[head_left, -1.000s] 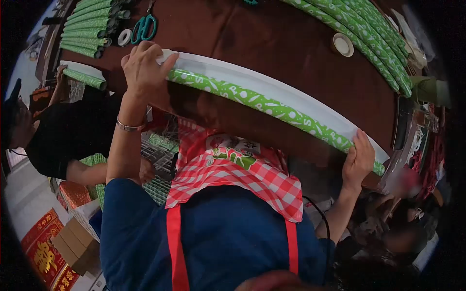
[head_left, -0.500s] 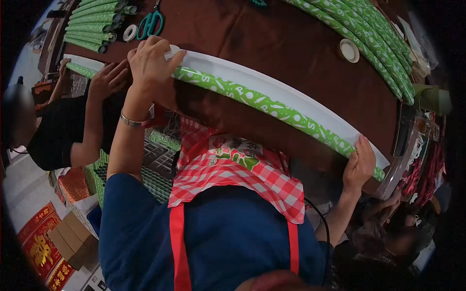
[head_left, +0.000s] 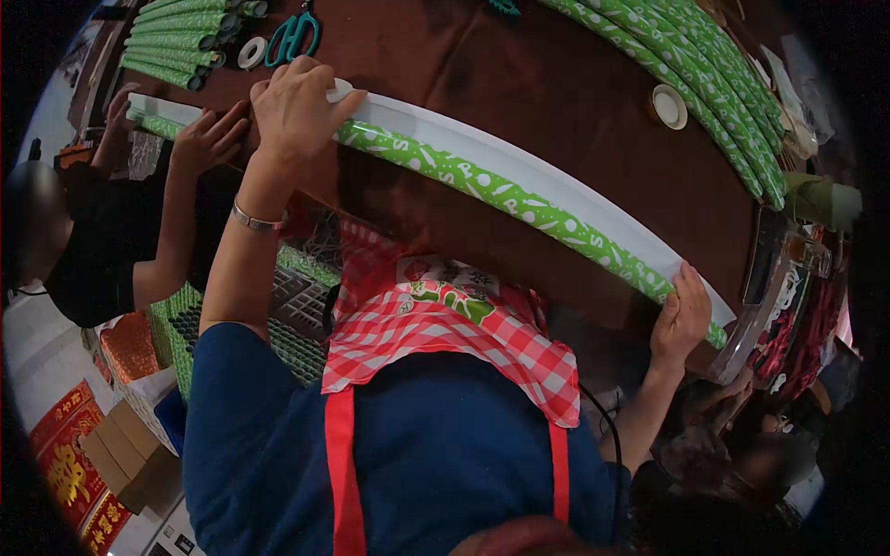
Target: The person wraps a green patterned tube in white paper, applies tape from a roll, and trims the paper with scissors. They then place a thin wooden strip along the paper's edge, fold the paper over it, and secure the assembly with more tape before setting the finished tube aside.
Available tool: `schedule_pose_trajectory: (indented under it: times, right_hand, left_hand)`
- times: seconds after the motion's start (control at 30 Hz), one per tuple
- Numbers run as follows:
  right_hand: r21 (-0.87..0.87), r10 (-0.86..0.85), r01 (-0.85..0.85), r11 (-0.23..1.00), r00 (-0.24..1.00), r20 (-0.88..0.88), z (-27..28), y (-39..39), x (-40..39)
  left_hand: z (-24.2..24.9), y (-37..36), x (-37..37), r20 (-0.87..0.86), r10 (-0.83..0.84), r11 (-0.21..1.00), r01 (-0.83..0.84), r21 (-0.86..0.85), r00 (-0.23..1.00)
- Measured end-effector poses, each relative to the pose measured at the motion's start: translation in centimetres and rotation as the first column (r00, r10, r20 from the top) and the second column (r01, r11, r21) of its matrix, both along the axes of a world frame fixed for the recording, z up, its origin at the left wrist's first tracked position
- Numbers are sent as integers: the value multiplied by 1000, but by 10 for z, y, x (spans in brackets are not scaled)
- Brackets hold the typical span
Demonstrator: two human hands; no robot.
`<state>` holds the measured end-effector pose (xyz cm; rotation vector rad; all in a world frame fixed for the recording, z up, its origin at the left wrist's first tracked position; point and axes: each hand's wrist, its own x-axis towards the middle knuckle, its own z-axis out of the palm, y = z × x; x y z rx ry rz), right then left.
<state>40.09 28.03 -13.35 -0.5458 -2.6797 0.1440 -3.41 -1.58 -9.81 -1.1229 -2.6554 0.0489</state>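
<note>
A long roll of green wrapping paper (head_left: 501,196) with white print lies across the table's near edge. Its white underside shows as a strip along the far side. My left hand (head_left: 298,109) grips the left end, fingers over the far edge and thumb stretched along the paper. Near the other end my right hand (head_left: 681,317) is curled over the roll, fingertips on the white strip. Both hands keep the roll stretched between them. What lies under the palms is hidden.
Teal-handled scissors (head_left: 293,39) and a tape roll (head_left: 251,54) lie beyond my left hand, beside several finished green rolls (head_left: 176,42). Longer green rolls (head_left: 667,74) and a small white-topped round object (head_left: 668,107) are at the right. A co-worker's hands (head_left: 211,139) hold similar paper at left.
My left hand has moved slightly away from me with the roll's left end. The green band looks a little wider. At left, the co-worker's far hand has moved up.
</note>
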Motion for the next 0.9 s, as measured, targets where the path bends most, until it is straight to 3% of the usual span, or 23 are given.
schedule_pose_trajectory:
  times: [0.37, 0.47, 0.53, 0.67, 0.8, 0.9]
  right_hand:
    - [-8, 25, -24, 1000, 1000, 17, -1, 2, 4]
    - [99, 23, -35, 994, 992, 122, 10, -6, -8]
    - [36, 80, -88, 995, 976, 201, 21, -25, -40]
    - [-169, 446, -436, 884, 895, 24, 28, -81, -148]
    - [-90, 635, -643, 761, 766, -101, 15, -130, -252]
    - [-84, 645, -652, 754, 758, -93, 9, -149, -299]
  left_hand:
    - [-4, 3, -2, -64, -26, 999, 27, 20, 998]
    - [-5, 4, -2, -84, -27, 999, 28, 15, 996]
    - [-6, 5, -2, -80, -20, 1000, 21, 4, 997]
    - [-10, 3, -5, -33, -21, 999, 23, 50, 999]
    - [-6, 5, -3, 2, -17, 998, 16, 65, 1000]
    - [-5, 6, -3, 9, -11, 998, 10, 63, 1000]
